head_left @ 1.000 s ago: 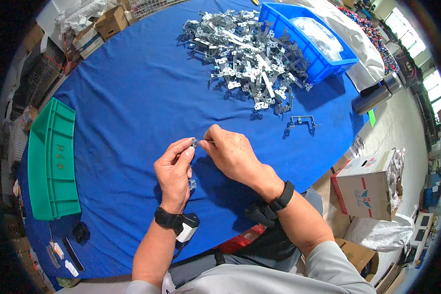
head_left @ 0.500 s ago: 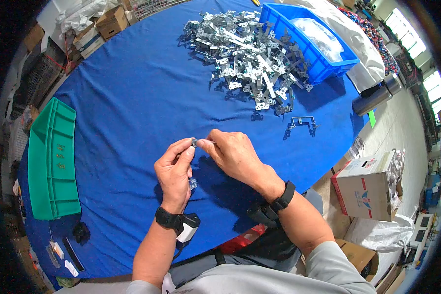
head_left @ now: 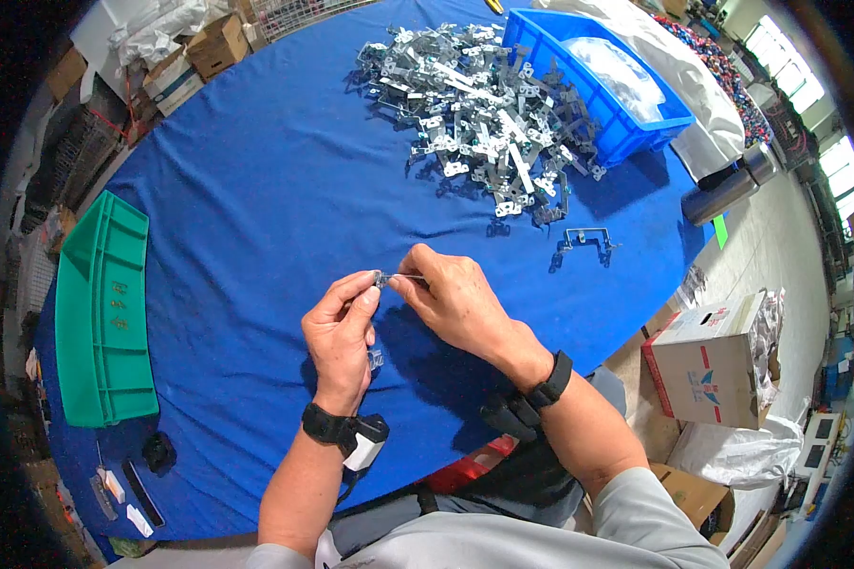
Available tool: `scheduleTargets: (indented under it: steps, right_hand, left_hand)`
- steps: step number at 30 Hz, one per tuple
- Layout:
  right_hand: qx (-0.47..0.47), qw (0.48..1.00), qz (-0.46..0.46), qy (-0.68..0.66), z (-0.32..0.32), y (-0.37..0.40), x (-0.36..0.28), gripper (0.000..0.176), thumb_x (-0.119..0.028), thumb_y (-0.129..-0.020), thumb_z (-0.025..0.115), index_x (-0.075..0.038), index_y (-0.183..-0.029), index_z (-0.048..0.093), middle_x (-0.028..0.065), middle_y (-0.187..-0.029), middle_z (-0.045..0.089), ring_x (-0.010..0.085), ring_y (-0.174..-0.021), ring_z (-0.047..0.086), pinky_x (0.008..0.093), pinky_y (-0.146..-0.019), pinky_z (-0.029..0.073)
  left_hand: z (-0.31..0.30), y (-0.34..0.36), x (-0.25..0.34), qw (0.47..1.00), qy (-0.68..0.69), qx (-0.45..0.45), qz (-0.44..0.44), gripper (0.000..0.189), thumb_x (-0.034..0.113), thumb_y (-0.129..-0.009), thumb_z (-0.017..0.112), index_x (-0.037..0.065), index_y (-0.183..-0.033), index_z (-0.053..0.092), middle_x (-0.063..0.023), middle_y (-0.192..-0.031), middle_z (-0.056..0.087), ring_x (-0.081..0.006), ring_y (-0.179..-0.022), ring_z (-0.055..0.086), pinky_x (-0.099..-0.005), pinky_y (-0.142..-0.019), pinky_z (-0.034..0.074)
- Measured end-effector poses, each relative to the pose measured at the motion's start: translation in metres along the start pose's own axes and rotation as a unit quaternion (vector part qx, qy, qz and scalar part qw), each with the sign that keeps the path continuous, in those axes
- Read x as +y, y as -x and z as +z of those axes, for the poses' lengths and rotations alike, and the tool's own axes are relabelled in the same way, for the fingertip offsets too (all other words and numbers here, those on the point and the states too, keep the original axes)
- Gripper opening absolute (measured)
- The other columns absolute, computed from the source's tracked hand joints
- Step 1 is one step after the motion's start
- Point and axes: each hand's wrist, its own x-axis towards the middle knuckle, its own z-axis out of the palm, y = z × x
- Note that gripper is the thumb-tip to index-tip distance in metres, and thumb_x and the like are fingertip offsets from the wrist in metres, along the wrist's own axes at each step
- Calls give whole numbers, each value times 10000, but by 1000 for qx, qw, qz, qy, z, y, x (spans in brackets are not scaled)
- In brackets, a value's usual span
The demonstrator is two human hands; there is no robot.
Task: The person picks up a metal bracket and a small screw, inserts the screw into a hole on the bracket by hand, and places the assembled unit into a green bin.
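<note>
Over the blue table (head_left: 256, 190), left hand (head_left: 337, 337), right hand (head_left: 455, 302), each grip clamped on one small metal part (head_left: 380, 279)

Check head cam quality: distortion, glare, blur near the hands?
Head view: heavy fisheye with black vignette, so the blue table bows; windows at upper right are blown out; left hand and right hand are sharp, casting soft shadows; the small metal part they pinch is too small to resolve.
</note>
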Motion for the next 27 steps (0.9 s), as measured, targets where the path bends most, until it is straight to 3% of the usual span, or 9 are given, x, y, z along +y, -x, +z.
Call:
scheduleTargets:
  steps: [2, 8, 11, 13, 17, 19, 23, 25, 27]
  right_hand:
    - [34, 999, -18, -36, 0, 0, -2, 295, -237, -938, 652, 6, -799, 561, 181, -599, 578, 371, -549, 593, 438, -503, 433]
    - [-52, 995, 20, 81, -4, 0, -1, 260, -214, -927, 663, 9, -843, 560, 170, -610, 600, 356, -572, 623, 420, -514, 458]
    - [6, 1000, -2, -18, -1, 2, -1, 257, -213, -925, 665, 5, -837, 561, 168, -601, 595, 360, -563, 618, 428, -511, 452]
    - [-18, 1000, 18, -2, -4, 2, -4, 267, -262, -932, 637, -14, -856, 572, 201, -656, 634, 416, -635, 645, 503, -551, 493]
    - [-89, 992, 56, 74, -8, 0, -4, 251, -251, -929, 638, -16, -876, 566, 202, -670, 637, 416, -647, 647, 506, -557, 492]
    - [-1, 1000, -9, -24, -4, 1, -2, 229, -183, -913, 677, 10, -857, 566, 177, -624, 600, 356, -567, 615, 431, -511, 443]
    - [4, 1000, -6, -23, -3, 2, -2, 224, -179, -920, 668, 10, -850, 570, 175, -623, 597, 354, -562, 611, 429, -509, 440]
    - [-52, 996, 25, 72, -6, 1, 0, 213, -164, -922, 662, 14, -847, 572, 179, -629, 598, 355, -563, 610, 429, -510, 439]
    - [-39, 998, 25, 36, -6, 1, -2, 221, -169, -925, 660, 13, -838, 569, 179, -623, 593, 358, -562, 606, 430, -509, 437]
  left_hand:
    - [0, 0, -1, 1000, 0, 5, 1, 173, -1, -892, 679, -1, -1061, 717, -49, -938, 697, -15, -565, 498, -169, -454, 392]
    - [-1, -1, -3, 1000, -8, 2, 12, 177, -1, -891, 681, 0, -1064, 717, -50, -948, 697, -16, -567, 501, -168, -455, 394]
    - [-1, 0, -2, 1000, 1, 3, 5, 173, 0, -891, 680, 1, -1060, 718, -49, -948, 697, -16, -566, 500, -168, -457, 395]
    - [0, -1, -3, 1000, -6, 9, 12, 179, 2, -893, 675, -2, -1068, 714, -43, -906, 698, -19, -539, 488, -172, -445, 380]
    - [1, 0, -3, 1000, -18, 9, 18, 184, 6, -896, 669, -6, -1075, 710, -37, -867, 700, -22, -513, 476, -174, -433, 365]
    - [1, -1, -2, 1000, -14, 8, 18, 182, 7, -898, 668, -6, -1075, 710, -37, -868, 700, -22, -514, 477, -174, -434, 366]
    - [-2, 0, -3, 1000, -5, 5, 13, 171, -5, -894, 673, 0, -1059, 719, -45, -936, 699, -15, -562, 496, -166, -456, 389]
    - [0, -1, -4, 1000, -9, 5, 19, 173, 4, -900, 668, -5, -1067, 714, -46, -913, 703, -19, -541, 491, -167, -447, 380]
    - [0, -1, -4, 1000, -13, 6, 24, 177, 14, -905, 663, -10, -1075, 709, -47, -891, 706, -23, -519, 485, -169, -438, 371]
